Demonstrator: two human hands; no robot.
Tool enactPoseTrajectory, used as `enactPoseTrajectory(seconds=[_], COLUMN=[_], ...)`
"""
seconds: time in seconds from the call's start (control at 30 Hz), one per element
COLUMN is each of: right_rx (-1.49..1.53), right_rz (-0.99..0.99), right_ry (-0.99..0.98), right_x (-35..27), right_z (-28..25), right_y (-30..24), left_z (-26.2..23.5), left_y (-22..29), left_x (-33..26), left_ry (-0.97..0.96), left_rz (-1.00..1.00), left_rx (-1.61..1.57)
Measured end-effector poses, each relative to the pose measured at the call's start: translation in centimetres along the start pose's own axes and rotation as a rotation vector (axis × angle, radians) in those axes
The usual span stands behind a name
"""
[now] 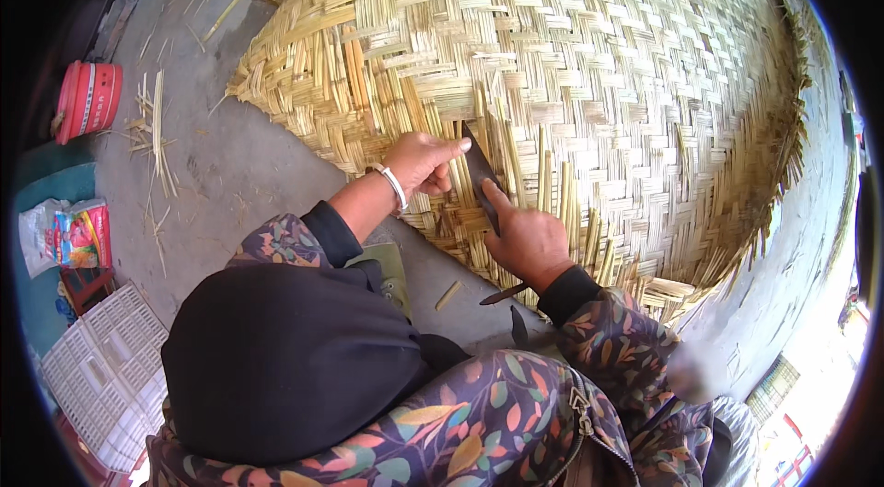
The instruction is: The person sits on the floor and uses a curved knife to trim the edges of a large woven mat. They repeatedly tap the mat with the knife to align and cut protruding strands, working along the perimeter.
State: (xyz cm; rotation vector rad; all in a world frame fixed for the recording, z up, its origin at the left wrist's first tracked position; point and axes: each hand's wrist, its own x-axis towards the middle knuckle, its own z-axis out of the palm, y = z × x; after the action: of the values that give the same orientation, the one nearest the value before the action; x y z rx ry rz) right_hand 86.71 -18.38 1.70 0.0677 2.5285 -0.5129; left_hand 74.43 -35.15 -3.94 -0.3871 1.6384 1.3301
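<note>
A dark-bladed knife stands upright against the near edge of a large woven bamboo mat that fills the upper middle and right of the view, gripped in the worker's right hand, whose fingers are curled tight round the handle with the forefinger laid along the blade. The left hand, a white bangle at its wrist, reaches in from the left, fingers pressed together with the thumb touching the blade's tip. Bare grey concrete floor lies open to the left of the mat's ragged edge, strewn with bamboo slivers, with a red tin and a white plastic crate well apart.
</note>
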Motion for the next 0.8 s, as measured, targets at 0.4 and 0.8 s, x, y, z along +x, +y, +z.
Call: enactPoseTrajectory(seconds=[0.4, 0.8], right_rx=[-0.122, 0.864], right_rz=[-0.104, 0.087], right_ry=[-0.294, -0.305], right_x=[-10.4, -9.5], right_z=[-8.8, -10.8], right_y=[5.4, 5.6], left_z=[-0.1, 3.2], left_y=[-1.1, 0.0], left_x=[1.0, -0.1], left_ry=[0.264, -0.234], left_rz=[0.470, 0.034], left_rx=[0.888, -0.177])
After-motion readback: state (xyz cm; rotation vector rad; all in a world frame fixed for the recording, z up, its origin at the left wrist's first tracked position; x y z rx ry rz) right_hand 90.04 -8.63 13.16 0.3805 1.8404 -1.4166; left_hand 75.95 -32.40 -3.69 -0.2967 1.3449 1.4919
